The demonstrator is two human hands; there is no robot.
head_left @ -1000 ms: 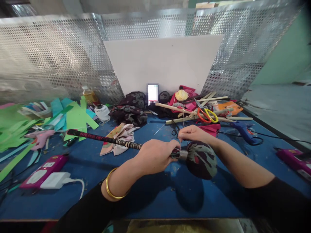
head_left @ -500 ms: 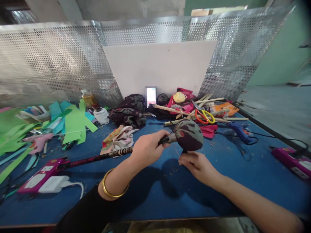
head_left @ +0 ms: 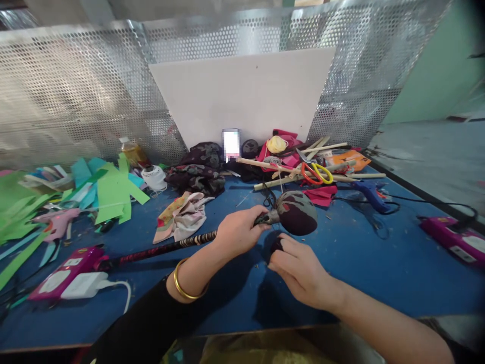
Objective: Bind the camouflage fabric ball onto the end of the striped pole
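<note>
My left hand (head_left: pixel 240 230) is closed round the neck of a stick (head_left: pixel 162 247) wrapped in dark and striped material. At its far end is a round head (head_left: pixel 297 212) covered in dark camouflage-patterned cloth, held above the table. Just below that head, my right hand (head_left: pixel 299 270) pinches a small dark rounded piece (head_left: pixel 277 244), mostly hidden by the fingers; its kind is unclear. Loose black strands (head_left: pixel 269 196) hang by the head's neck. A crumpled floral cloth (head_left: pixel 184 215) lies left of my left hand.
Orange and yellow scissors (head_left: pixel 316 173) lie on wooden sticks (head_left: pixel 265 164) at the back. A blue glue gun (head_left: pixel 371 196) is right, a pink glue gun (head_left: pixel 56 222) left. Purple power strips (head_left: pixel 450 237) sit at both sides. A white board (head_left: pixel 242 96) leans behind.
My right hand has come down and slightly left, away from the underside of the round head, with the small dark piece now showing in its fingers. My left hand keeps hold of the stick.
</note>
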